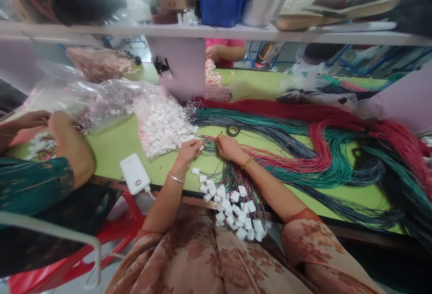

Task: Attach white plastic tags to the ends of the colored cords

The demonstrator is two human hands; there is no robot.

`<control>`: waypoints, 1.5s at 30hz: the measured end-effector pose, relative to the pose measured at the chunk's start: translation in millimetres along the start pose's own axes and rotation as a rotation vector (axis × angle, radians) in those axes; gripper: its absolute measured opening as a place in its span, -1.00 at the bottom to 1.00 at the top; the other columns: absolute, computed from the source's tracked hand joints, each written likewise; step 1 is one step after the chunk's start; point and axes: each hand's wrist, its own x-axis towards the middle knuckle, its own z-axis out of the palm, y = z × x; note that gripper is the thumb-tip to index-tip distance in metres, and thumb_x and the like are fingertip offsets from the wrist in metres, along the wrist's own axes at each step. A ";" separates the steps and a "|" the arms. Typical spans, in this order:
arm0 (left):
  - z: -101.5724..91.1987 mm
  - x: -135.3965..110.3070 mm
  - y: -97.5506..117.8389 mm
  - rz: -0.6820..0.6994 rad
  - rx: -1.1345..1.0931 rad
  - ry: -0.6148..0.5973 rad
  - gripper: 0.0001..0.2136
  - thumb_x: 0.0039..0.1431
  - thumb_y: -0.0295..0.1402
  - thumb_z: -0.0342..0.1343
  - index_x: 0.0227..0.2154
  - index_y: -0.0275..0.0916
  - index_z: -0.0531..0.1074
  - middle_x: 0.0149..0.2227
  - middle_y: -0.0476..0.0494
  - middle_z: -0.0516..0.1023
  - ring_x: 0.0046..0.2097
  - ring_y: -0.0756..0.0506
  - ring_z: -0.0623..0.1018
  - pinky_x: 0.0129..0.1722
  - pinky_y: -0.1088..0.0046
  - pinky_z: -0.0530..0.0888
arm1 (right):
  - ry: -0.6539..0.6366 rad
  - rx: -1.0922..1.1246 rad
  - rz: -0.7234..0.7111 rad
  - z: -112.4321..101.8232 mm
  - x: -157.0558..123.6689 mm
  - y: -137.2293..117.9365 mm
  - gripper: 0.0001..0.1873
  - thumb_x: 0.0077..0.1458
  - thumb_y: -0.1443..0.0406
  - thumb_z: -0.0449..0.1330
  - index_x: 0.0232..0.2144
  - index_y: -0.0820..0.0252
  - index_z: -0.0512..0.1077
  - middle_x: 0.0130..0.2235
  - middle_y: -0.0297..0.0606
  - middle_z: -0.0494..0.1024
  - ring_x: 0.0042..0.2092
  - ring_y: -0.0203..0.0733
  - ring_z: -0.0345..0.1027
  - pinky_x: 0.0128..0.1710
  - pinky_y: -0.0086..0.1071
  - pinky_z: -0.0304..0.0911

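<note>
My left hand is closed in a pinch on a small white connector beside the bag of housings. Just right of it, my right hand pinches the end of a thin wire; which colour it is I cannot make out. Red wires and green wires lie in long bundles under and beyond my right wrist. Below my hands, a bunch of wires with white connectors on their ends hangs over the table edge toward my lap.
A clear bag of white connector housings lies left of my hands. Near the front edge rests a white power bank with a cable. A roll of black tape sits behind my right hand. A co-worker's arm is at the left.
</note>
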 end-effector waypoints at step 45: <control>17.9 3.0 -18.8 0.040 -0.168 0.006 -0.72 -0.13 -0.25 0.33 -0.47 -0.31 0.38 -0.59 0.00 0.42 -0.59 0.11 0.31 -0.58 0.60 0.20 | 0.122 0.575 -0.107 14.8 -11.5 -13.8 -0.76 0.07 0.20 0.05 -0.54 0.20 0.34 -0.57 -0.38 0.31 -0.51 -0.34 0.06 -0.48 -0.45 -0.03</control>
